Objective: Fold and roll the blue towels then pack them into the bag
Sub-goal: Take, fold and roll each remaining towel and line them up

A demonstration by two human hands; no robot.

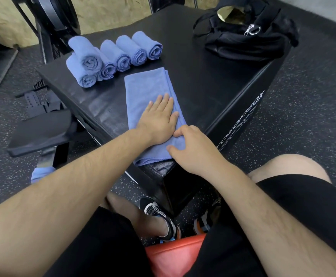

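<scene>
The folded towel (pixel 149 90) is lying as a long strip on the black bench (pixel 203 86). The left hand (pixel 159 116) is pressing flat on its middle with straight fingers, while the right hand (pixel 193 148) is curling thumb and fingers on the cloth at the near end, seemingly pinching it. I think the rolling step is just starting: six rolled towels (pixel 121 54) are waiting at the far left, the bag (pixel 243 39) is sitting open at the far right corner, and the near end is now needing a tight first turn.
</scene>
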